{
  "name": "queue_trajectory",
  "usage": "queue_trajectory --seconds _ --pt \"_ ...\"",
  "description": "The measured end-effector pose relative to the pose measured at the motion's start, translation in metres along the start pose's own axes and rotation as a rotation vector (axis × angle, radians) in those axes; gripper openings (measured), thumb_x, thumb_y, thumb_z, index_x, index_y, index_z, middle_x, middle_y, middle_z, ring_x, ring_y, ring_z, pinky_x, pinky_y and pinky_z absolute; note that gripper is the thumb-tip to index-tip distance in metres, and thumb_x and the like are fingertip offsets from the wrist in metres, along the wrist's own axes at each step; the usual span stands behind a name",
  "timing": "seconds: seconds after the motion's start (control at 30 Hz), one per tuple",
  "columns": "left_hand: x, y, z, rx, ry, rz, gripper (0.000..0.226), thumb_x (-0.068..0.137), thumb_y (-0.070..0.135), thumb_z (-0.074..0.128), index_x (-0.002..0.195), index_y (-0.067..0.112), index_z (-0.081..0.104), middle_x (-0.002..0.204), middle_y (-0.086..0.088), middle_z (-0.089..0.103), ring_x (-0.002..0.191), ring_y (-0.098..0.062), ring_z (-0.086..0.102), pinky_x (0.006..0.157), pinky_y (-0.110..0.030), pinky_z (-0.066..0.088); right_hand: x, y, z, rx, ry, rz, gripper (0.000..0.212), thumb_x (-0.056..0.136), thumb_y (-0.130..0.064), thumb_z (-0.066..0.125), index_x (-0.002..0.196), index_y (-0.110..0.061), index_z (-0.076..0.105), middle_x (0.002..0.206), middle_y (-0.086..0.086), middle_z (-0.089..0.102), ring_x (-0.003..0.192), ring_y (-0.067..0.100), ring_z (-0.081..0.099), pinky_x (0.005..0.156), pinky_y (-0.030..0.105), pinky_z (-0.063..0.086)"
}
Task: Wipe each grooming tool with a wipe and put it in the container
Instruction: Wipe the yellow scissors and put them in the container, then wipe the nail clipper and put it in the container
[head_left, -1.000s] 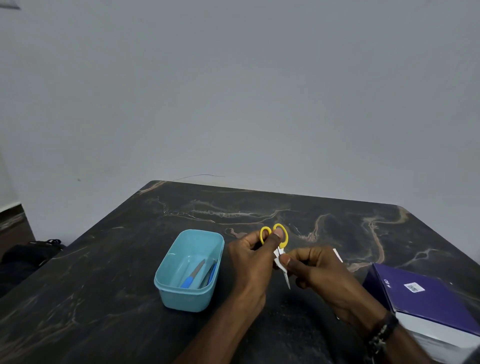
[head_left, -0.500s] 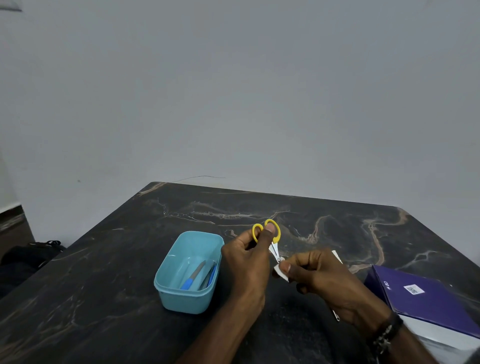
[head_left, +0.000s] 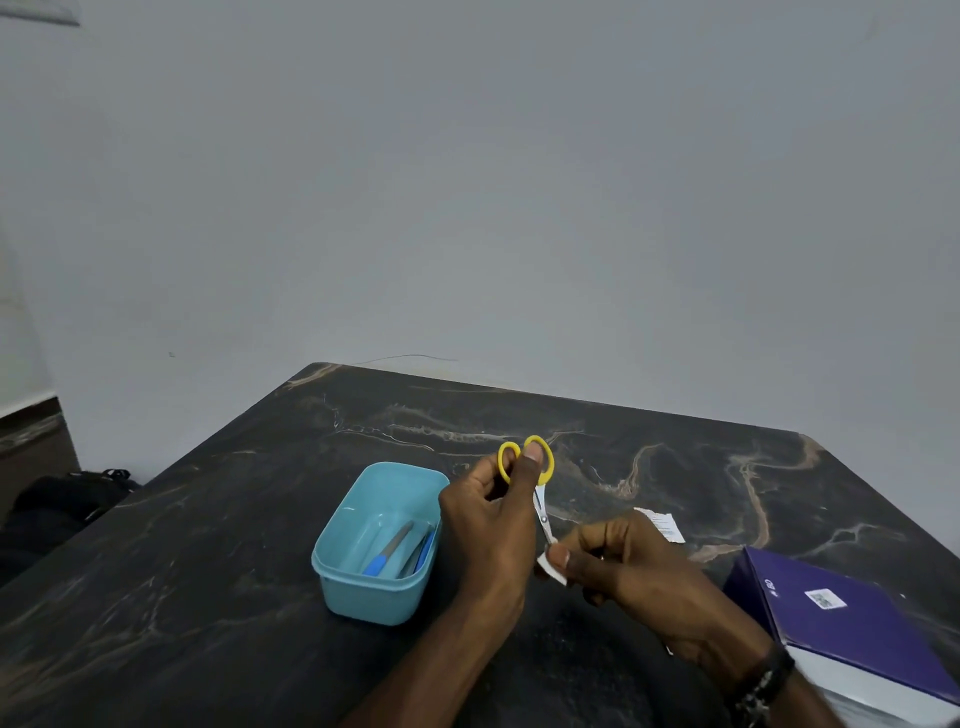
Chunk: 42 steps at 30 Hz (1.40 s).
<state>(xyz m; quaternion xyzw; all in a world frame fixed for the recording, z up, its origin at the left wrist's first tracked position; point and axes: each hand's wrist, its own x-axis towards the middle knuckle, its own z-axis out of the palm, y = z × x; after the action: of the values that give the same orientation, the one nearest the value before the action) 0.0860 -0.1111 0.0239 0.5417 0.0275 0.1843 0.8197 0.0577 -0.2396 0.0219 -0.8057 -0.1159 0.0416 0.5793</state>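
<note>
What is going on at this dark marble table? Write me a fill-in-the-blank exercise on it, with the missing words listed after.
1. The left hand holds the small scissors by their ____ handle loops.
2. The right hand pinches a small white wipe around the scissors' ____.
3. The light blue plastic container stands on the person's ____ side of both hands.
4. The purple box lies near the dark marble table's ____ edge.

Missing words: yellow; blades; left; right

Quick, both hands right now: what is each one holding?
Left hand: grips the scissors by the yellow handles.
Right hand: pinches the wipe around the blade tips.
</note>
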Motion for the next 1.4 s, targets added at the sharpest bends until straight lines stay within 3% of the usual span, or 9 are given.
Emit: queue_trajectory --seconds 0.17,0.37,0.57,0.8,0.9,1.0,1.1,1.23,1.4 --pt "0.0 0.011 0.002 -0.083 0.065 0.064 0.033 0.08 0.024 0.077 0.069 -0.004 0.063 0.063 -0.002 0.064 0.061 -0.007 0.053 0.059 -0.019 0.049 -0.002 -0.008 0.002 -0.046 -0.073 -0.027 0.018 0.089 -0.009 0.064 0.077 0.001 0.074 0.057 -0.006 0.066 0.05 -0.001 0.051 0.052 0.012 0.038" --pt "0.001 0.033 0.001 -0.121 0.105 0.077 0.016 0.08 0.017 0.076 0.068 0.009 0.068 0.065 0.003 0.07 0.066 -0.009 0.062 0.067 -0.028 0.054 -0.004 -0.01 0.003 -0.129 -0.002 -0.035 0.026 0.088 -0.014 0.067 0.067 0.0 0.07 0.054 -0.004 0.059 0.047 -0.001 0.045 0.051 0.012 0.035" --pt "0.01 0.089 -0.016 0.01 0.043 0.21 0.018 0.078 0.017 0.077 0.092 0.01 0.069 0.071 -0.001 0.076 0.056 -0.015 0.069 0.046 -0.025 0.054 0.002 -0.008 -0.002 -0.063 0.216 -0.052 0.032 0.09 -0.015 0.064 0.064 0.003 0.067 0.055 0.003 0.058 0.046 0.0 0.045 0.05 0.013 0.035" --pt "0.045 0.112 -0.066 0.466 -0.13 0.135 0.022 0.078 -0.002 0.074 0.098 -0.001 0.066 0.072 -0.015 0.068 0.048 -0.017 0.066 0.042 -0.024 0.053 0.003 -0.005 -0.007 -0.003 0.384 -0.105 0.036 0.09 -0.023 0.064 0.069 0.006 0.067 0.054 0.004 0.056 0.043 0.002 0.041 0.049 0.016 0.034" --pt "0.055 0.104 -0.08 0.695 -0.181 0.092 0.02 0.08 -0.006 0.071 0.098 0.002 0.067 0.069 -0.017 0.069 0.052 -0.021 0.067 0.048 -0.032 0.058 0.004 -0.005 -0.007 -0.01 0.405 -0.111 0.034 0.09 -0.021 0.064 0.071 0.007 0.068 0.055 0.005 0.056 0.044 0.002 0.042 0.049 0.016 0.035" --pt "0.062 0.088 -0.088 0.912 -0.201 0.125 0.009 0.075 -0.002 0.074 0.081 0.005 0.071 0.062 -0.015 0.071 0.054 -0.027 0.07 0.054 -0.044 0.06 0.003 -0.005 -0.007 -0.025 0.421 -0.113 0.033 0.09 -0.02 0.065 0.071 0.006 0.069 0.055 0.007 0.058 0.044 0.002 0.043 0.05 0.018 0.036" --pt "0.059 0.077 -0.086 1.232 -0.205 0.198 0.008 0.071 0.01 0.074 0.073 0.006 0.067 0.06 -0.006 0.071 0.049 -0.014 0.068 0.047 -0.024 0.051 0.004 -0.006 -0.007 -0.023 0.476 -0.113 0.035 0.09 -0.019 0.064 0.063 0.002 0.067 0.052 0.006 0.057 0.042 0.001 0.042 0.051 0.021 0.038" --pt "0.055 0.061 -0.082 1.478 -0.191 0.214 0.025 0.073 0.021 0.072 0.092 0.01 0.06 0.088 -0.008 0.069 0.076 -0.025 0.067 0.066 -0.032 0.052 0.004 -0.007 -0.007 0.01 0.641 -0.137 0.03 0.09 -0.018 0.063 0.062 -0.009 0.069 0.055 0.001 0.06 0.051 0.007 0.051 0.054 0.021 0.042" --pt "0.05 0.055 -0.076 1.612 -0.236 0.14 0.027 0.078 0.018 0.068 0.102 0.013 0.056 0.107 -0.009 0.06 0.099 -0.029 0.059 0.068 -0.03 0.041 0.004 -0.009 -0.013 0.021 0.751 -0.19 0.033 0.091 -0.021 0.062 0.059 -0.022 0.063 0.047 -0.011 0.056 0.044 -0.003 0.047 0.047 0.011 0.037"
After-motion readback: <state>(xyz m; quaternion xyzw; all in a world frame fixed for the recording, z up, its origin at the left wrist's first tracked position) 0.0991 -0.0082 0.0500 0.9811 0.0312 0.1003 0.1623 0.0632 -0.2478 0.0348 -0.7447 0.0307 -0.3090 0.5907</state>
